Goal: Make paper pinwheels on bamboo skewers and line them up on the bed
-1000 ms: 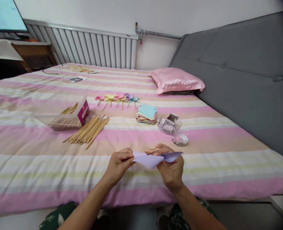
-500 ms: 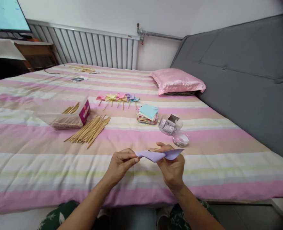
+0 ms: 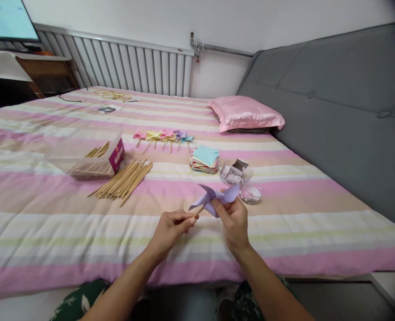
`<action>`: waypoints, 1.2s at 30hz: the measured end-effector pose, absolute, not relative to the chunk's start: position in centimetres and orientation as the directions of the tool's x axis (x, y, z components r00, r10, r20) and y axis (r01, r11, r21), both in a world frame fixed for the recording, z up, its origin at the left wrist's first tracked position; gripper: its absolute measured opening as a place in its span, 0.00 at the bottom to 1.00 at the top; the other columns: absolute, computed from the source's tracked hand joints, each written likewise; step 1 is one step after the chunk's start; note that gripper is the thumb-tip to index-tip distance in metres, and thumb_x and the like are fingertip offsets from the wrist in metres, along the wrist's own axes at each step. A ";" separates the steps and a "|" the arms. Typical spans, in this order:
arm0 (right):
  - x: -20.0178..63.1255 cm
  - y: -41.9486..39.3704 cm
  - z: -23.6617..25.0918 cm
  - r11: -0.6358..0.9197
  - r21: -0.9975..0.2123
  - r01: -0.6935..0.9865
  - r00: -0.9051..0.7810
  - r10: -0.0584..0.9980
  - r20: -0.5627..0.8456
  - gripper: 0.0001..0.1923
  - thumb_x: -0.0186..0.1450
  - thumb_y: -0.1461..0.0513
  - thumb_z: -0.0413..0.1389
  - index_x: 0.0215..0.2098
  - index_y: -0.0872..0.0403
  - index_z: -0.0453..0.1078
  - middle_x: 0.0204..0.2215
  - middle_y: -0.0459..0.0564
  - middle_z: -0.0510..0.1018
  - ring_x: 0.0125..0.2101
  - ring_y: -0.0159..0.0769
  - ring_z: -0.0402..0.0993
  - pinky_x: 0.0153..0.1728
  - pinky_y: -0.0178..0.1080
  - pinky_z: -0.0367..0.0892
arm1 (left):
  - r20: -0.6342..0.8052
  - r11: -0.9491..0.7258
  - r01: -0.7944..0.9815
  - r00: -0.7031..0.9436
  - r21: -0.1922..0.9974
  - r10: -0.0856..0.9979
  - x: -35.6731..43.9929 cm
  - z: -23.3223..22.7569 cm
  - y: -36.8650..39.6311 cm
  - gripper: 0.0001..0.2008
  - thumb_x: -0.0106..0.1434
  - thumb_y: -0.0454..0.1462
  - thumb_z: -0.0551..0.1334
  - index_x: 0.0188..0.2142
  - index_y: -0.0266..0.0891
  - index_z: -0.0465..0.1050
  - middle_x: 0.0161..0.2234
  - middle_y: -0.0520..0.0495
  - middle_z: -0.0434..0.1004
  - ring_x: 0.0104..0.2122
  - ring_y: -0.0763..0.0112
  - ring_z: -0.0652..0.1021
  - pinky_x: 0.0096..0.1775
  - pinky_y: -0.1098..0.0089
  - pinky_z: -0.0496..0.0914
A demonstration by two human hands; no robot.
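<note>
Left hand (image 3: 170, 226) pinches stick (image 3: 199, 211) – right hand (image 3: 233, 217) grips purple pinwheel (image 3: 214, 197); pinwheel centre hidden by fingers.

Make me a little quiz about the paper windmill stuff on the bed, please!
1. True or false: the left hand pinches the stick of the purple pinwheel.
2. Which lies closest to the loose pile of wooden sticks? A) the pink pillow B) the clear plastic box of sticks C) the stack of coloured paper squares
3. Fill in: the row of finished pinwheels lies on the striped ____.

Key
1. True; the right hand touches the paper blades.
2. B
3. bedspread
</note>
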State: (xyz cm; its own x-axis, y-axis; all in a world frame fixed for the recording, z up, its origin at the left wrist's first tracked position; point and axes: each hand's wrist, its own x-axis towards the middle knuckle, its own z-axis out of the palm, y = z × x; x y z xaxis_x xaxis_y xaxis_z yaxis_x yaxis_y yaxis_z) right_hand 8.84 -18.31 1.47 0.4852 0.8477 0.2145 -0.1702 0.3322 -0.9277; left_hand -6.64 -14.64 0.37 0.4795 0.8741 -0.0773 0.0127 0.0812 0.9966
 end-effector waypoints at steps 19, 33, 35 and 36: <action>9.9 -17.2 0.1 0.088 -0.951 -0.296 0.551 0.829 -0.094 0.18 0.57 0.52 0.58 0.39 0.56 0.70 0.39 0.55 0.79 0.42 0.40 0.74 0.40 0.39 0.65 | -0.296 0.364 -0.107 0.396 0.925 0.869 -7.1 0.3 -14.5 0.16 0.51 0.41 0.67 0.37 0.32 0.79 0.20 0.51 0.67 0.20 0.81 0.63 0.22 0.77 0.54; 9.5 -17.4 -0.3 0.049 -0.943 -0.328 0.513 0.848 -0.134 0.16 0.53 0.52 0.60 0.33 0.56 0.73 0.36 0.52 0.78 0.26 0.31 0.72 0.35 0.38 0.66 | -0.272 0.351 -0.192 0.345 0.916 0.898 -7.2 0.4 -14.3 0.17 0.49 0.40 0.68 0.39 0.33 0.77 0.24 0.49 0.72 0.20 0.79 0.68 0.24 0.76 0.60; 9.6 -17.4 -0.2 0.043 -0.950 -0.310 0.525 0.840 -0.133 0.17 0.54 0.53 0.60 0.36 0.56 0.73 0.37 0.53 0.79 0.27 0.32 0.73 0.35 0.38 0.66 | -0.274 0.347 -0.174 0.342 0.922 0.899 -7.3 0.5 -14.3 0.18 0.50 0.41 0.68 0.39 0.33 0.77 0.24 0.48 0.73 0.20 0.79 0.68 0.21 0.77 0.58; 9.6 -17.4 -0.1 0.045 -0.953 -0.300 0.536 0.834 -0.129 0.18 0.53 0.53 0.60 0.38 0.56 0.72 0.38 0.53 0.79 0.29 0.33 0.73 0.35 0.38 0.66 | -0.274 0.342 -0.157 0.343 0.926 0.899 -7.3 0.6 -14.3 0.18 0.50 0.41 0.68 0.39 0.33 0.78 0.24 0.48 0.73 0.19 0.80 0.67 0.20 0.77 0.56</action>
State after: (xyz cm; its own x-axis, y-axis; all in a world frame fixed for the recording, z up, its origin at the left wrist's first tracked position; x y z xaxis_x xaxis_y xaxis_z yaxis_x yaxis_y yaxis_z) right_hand 9.64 -17.40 -0.14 0.5359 0.8343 -0.1291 -0.2995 0.0449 -0.9530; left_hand -7.34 -14.29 0.61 0.3427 0.8986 -0.2741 -0.1566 0.3424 0.9264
